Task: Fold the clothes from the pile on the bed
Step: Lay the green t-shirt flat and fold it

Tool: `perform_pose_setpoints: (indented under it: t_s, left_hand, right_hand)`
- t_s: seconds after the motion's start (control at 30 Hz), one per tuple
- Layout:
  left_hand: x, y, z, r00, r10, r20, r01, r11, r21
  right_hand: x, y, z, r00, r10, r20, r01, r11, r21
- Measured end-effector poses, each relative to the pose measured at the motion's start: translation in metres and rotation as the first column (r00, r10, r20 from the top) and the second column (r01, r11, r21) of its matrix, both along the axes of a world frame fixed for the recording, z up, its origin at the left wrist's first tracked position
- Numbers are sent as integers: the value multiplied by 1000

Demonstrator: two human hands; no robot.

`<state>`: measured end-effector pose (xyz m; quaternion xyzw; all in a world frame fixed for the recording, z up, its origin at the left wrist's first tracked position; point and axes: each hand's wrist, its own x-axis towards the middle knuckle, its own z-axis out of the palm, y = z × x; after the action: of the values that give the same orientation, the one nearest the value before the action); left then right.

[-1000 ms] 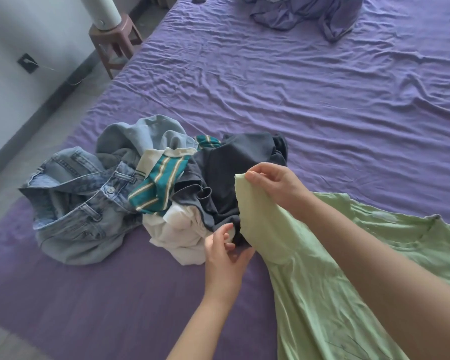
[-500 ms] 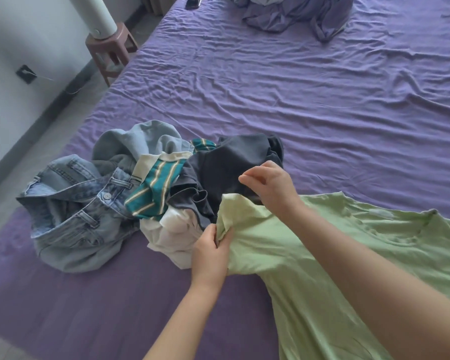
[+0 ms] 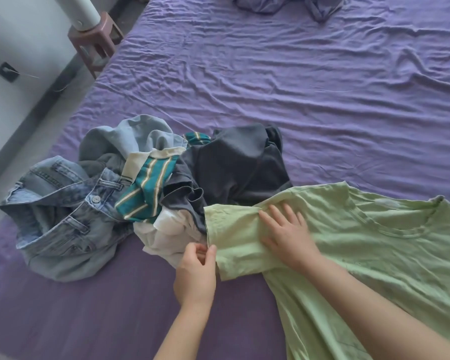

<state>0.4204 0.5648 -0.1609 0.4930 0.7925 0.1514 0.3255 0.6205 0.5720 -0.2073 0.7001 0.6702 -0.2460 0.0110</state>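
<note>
While the left hand (image 3: 196,274) pinches the green T-shirt's (image 3: 374,255) wrinkled sleeve hem, the right hand (image 3: 287,233) presses flat, spread.

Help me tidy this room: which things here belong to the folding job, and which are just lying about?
Part of the job:
green t-shirt, under the right hand, sleeve edge pinched by the left hand
jeans
striped top
dark garment
white garment

Lying about:
stool
rumpled purple cloth at the bed's far end
</note>
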Motion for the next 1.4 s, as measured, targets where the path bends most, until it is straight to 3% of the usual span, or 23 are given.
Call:
perform_pose_setpoints:
  t_s: [0.07,0.13,0.23,0.33,0.47,0.57,0.63,0.73,0.87,0.97,1.07,1.17,1.4]
  left_hand:
    - [2,-2,3,998,-4,-62,7,999,49]
    - [5,-4,5,982,-111,-155,146,959,241]
    - [21,3,5,855,-443,-271,519,729,446]
    - [48,23,-2,659,-692,-295,742,534,406]
    - [72,39,-30,481,-839,-255,877,457,150]
    - [56,48,-62,386,-822,-418,885,458,-84]
    - [40,56,-77,443,-818,-367,829,530,-180]
    - [33,69,-86,493,-825,-276,787,558,-262]
    - [48,74,-81,516,-811,-275,746,583,-321]
    - [56,67,-69,465,-791,-399,730,597,-332]
    - [79,51,-56,342,-740,-579,723,601,-341]
    - [123,22,-48,267,-779,-568,787,516,-338]
    - [254,-61,-50,84,-937,-340,945,183,-272]
  right_hand:
    - [-1,15,-5,996,88,-5,-88,995,-43]
    - [2,28,-4,989,147,-27,-147,989,-4]
    - [18,31,1,991,132,-23,-130,989,65]
    - [39,20,2,996,84,6,-84,991,105]
    - [56,2,-6,1000,6,27,-9,991,134]
    - [55,-2,-20,996,42,76,-48,996,78]
    - [54,5,-30,992,29,121,-32,999,20]
    - [56,25,-39,986,-2,164,5,1000,-21]
    - [65,26,-40,985,59,165,-54,998,-34]
    - [86,-17,-40,982,80,169,-78,997,-16]
    - [124,-74,-38,973,88,212,-83,996,-30]
    - [167,-116,-31,971,34,236,-17,997,-72]
    - [274,-196,-19,917,-205,341,274,947,-170]
